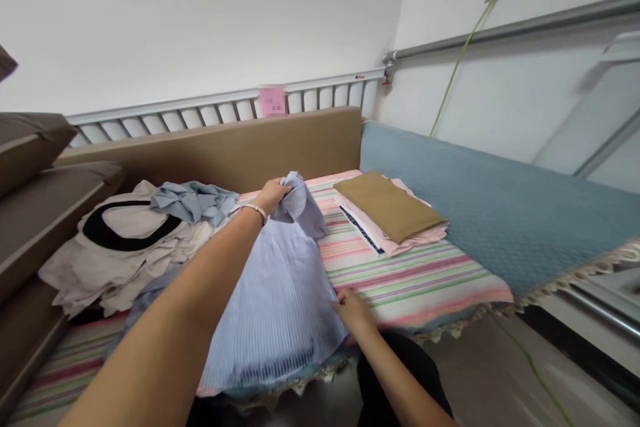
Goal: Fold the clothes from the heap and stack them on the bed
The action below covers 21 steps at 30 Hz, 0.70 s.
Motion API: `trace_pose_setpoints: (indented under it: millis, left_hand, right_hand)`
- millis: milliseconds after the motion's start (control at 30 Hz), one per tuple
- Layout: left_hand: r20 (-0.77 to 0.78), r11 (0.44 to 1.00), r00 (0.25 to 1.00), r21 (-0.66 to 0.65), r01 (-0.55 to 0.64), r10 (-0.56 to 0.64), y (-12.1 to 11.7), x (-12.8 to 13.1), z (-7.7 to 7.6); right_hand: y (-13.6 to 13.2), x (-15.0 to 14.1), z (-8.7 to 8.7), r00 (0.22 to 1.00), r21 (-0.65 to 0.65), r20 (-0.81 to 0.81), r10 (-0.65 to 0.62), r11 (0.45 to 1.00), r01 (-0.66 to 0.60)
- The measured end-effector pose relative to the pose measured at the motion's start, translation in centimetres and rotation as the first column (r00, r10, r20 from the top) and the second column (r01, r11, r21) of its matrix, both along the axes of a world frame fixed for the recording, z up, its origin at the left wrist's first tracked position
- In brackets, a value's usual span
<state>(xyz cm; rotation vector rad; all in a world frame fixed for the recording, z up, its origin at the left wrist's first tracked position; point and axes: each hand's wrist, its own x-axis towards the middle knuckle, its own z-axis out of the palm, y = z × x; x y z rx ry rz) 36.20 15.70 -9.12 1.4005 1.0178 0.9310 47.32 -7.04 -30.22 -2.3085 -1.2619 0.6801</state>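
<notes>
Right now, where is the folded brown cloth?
In the head view, the folded brown cloth lies atop pink fabric on the striped sheet, to the right of the blue garment.

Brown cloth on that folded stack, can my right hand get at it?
Likely yes: the brown cloth lies on top, and only striped sheet separates its stack from the right hand, though that hand seems to be holding the blue striped shirt.

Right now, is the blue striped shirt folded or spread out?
Mostly spread: the blue striped shirt lies largely flat on the striped sheet; the left hand holds its far end bunched, the right hand its side edge.
</notes>
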Motion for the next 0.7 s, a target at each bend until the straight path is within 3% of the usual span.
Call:
trace_pose_setpoints:
  millis: [100,233,333,433,533,700]
  left_hand:
    - [-0.023,0.998,1.000,0.057,0.005,-0.004,1.4,-0.1,2.3]
    - [-0.011,0.993,1.000,0.115,-0.012,0.013,2.8,-1.4,4.9]
    - [0.015,0.987,0.998,0.151,-0.062,0.060,3.6,-3.7,6.6]
    - [0.020,0.973,0.988,0.167,-0.157,0.156,4.7,-7.7,7.2]
    - [-0.021,0.948,0.959,0.159,-0.275,0.281,5.6,-13.0,5.5]
    - [-0.179,0.892,0.875,0.149,-0.427,0.449,5.1,-21.5,-2.0]
  right_hand:
    - [0.2,-0.5,0.5,1.000,0.048,-0.019,-0.012,0.999,0.013]
    - [0.4,-2.9,3.3,0.996,0.132,0.077,0.037,0.990,-0.047]
    - [0.8,-5.3,5.3,0.981,0.176,0.161,0.111,0.975,-0.139]
    - [1.3,-7.8,5.9,0.952,0.148,0.206,0.227,0.954,-0.260]
    - [1.5,-10.3,5.0,0.915,0.060,0.219,0.339,0.931,-0.360]
    - [1.2,-13.0,3.7,0.874,-0.050,0.200,0.443,0.895,-0.442]
